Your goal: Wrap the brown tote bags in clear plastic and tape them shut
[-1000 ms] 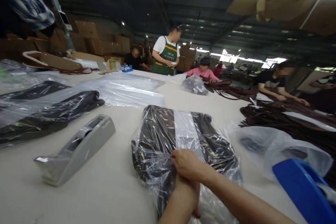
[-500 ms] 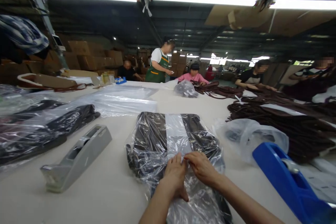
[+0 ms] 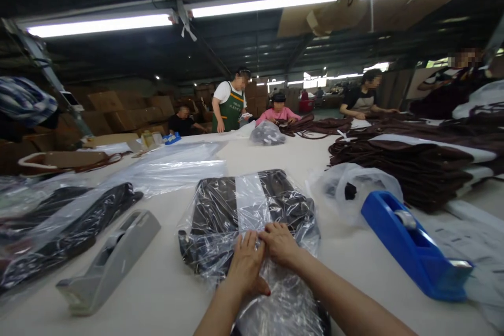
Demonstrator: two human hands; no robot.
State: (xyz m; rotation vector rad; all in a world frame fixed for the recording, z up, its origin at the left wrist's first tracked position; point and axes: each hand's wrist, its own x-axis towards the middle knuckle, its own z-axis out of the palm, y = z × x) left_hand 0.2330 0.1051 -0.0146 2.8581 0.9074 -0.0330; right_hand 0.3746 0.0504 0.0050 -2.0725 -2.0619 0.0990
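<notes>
Your left hand (image 3: pixel 247 268) lies flat, palm down, on the plastic bag (image 3: pixel 248 220) in front of you. The fingers are spread a little and press the crinkly wrap; they do not grab anything. Your right hand (image 3: pixel 280 244) is just beside it, touching it, with the fingers curled down onto the same bag. I cannot tell if those fingertips pinch the plastic or only push on it.

The bag lies on the pale table (image 3: pixel 165 283), straight ahead at 12 o'clock. It is full of dark folded things, and a wide clear strip runs down its middle.

At 9 o'clock sits a gray tape holder (image 3: pixel 110 260). At 3 o'clock sits a blue tape holder (image 3: pixel 409 244). Between the blue one and your bag is a small puffy clear bag (image 3: pixel 356 191). At 2 o'clock is a big pile of brown straps (image 3: pixel 413 165). Far off at 12 o'clock a person in a green apron (image 3: pixel 229 107) stands by the table.
</notes>
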